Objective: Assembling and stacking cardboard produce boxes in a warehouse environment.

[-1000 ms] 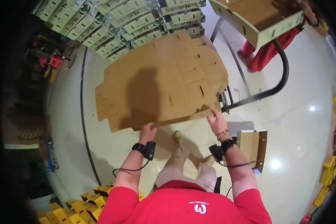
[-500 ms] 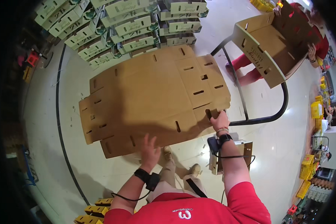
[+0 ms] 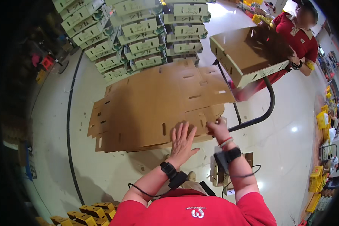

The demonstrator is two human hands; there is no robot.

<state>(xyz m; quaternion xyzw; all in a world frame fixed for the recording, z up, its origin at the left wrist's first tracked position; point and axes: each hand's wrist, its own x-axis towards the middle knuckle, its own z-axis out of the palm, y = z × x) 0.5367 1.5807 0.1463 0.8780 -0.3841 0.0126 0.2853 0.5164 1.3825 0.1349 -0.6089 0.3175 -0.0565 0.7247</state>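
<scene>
A flat, slotted brown cardboard box blank point(image 3: 143, 101) lies in front of me, with other sheets' edges showing beneath it. My left hand point(image 3: 182, 143) rests on its near edge, palm down and fingers spread. At the blank's near right corner, my right hand point(image 3: 218, 129) is closed, its fingers curled at a flap by a slot. Part of its grip is hidden under the hand.
Stacked white-printed cartons point(image 3: 143, 45) stand beyond the blanks. A black tubular cart handle point(image 3: 265, 116) curves on the right. Behind it, a co-worker point(image 3: 295, 41) in red holds an open carton point(image 3: 248, 52). Yellow boxes point(image 3: 88, 214) stand lower left.
My left hand has come down onto the blank and moved right. The blank's raised near right corner now lies lower. The co-worker has tilted the carton and stands more upright.
</scene>
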